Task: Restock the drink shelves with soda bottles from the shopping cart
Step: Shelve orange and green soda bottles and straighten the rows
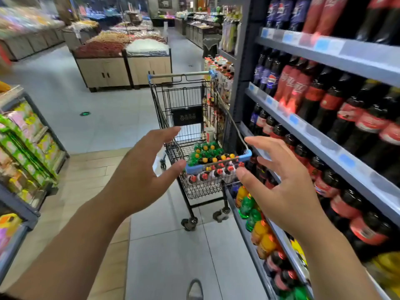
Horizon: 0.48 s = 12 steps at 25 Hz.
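A black wire shopping cart (190, 105) with blue corner trim stands in the aisle ahead of me, close against the drink shelves (324, 148) on the right. Its basket holds several soda bottles (207, 156) with green, orange and red caps. My left hand (142, 169) hovers just left of the cart's near end, fingers spread, holding nothing. Held out over the cart's near right corner, my right hand (281, 182) also has its fingers spread and is empty. Neither hand touches the cart or a bottle.
The right shelves carry cola bottles (337, 109) in rows, with orange and green bottles (255, 217) on the bottom tier. A snack rack (28, 148) stands at the left. Bulk-food bins (123, 68) sit beyond the cart. Grey tiled floor (168, 256) lies between.
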{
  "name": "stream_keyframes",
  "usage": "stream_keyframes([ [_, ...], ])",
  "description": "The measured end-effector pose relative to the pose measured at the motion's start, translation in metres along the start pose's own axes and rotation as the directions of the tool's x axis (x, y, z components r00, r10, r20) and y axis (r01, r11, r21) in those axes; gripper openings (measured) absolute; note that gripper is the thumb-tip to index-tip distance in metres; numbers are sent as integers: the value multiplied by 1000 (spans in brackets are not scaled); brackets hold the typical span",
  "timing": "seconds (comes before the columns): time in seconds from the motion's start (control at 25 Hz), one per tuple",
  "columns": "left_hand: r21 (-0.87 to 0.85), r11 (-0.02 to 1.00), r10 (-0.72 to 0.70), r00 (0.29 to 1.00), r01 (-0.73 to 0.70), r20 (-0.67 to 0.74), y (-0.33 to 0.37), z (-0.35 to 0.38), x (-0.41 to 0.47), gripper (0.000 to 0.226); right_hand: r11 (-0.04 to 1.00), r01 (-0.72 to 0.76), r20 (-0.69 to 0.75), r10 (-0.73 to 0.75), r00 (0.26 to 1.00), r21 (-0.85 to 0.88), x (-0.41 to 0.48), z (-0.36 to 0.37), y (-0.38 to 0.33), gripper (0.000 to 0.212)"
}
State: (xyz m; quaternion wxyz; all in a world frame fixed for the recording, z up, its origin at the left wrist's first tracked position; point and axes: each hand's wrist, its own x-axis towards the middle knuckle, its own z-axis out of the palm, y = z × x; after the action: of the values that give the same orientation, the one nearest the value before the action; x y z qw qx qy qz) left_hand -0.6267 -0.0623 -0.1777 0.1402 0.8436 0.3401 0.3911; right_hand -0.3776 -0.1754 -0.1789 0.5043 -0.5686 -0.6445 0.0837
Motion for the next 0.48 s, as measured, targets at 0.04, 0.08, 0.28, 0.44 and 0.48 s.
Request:
stream_keyframes([
  [0.04,2,1000,0,1000,0,16,-18,6,16,59,1000,0,12,0,1000,18,18,13,15,43],
  [0.08,8,1000,-1,999,1,35,-36,12,31,59,1000,1,17,-2,1000,28,34,26,29,43],
  [0.28,47,997,-65,989,59,132,-124,36,110,56,998,-26,29,25,999,53,126,83,91,45],
  [0.44,51,994,-99,986,92,138,-182,46,161,56,993,-87,124,76,989,86,192,124,122,48],
  [0.48,45,993,-110,984,105,140,-195,47,172,56,990,-105,133,92,987,95,206,132,127,48],
])
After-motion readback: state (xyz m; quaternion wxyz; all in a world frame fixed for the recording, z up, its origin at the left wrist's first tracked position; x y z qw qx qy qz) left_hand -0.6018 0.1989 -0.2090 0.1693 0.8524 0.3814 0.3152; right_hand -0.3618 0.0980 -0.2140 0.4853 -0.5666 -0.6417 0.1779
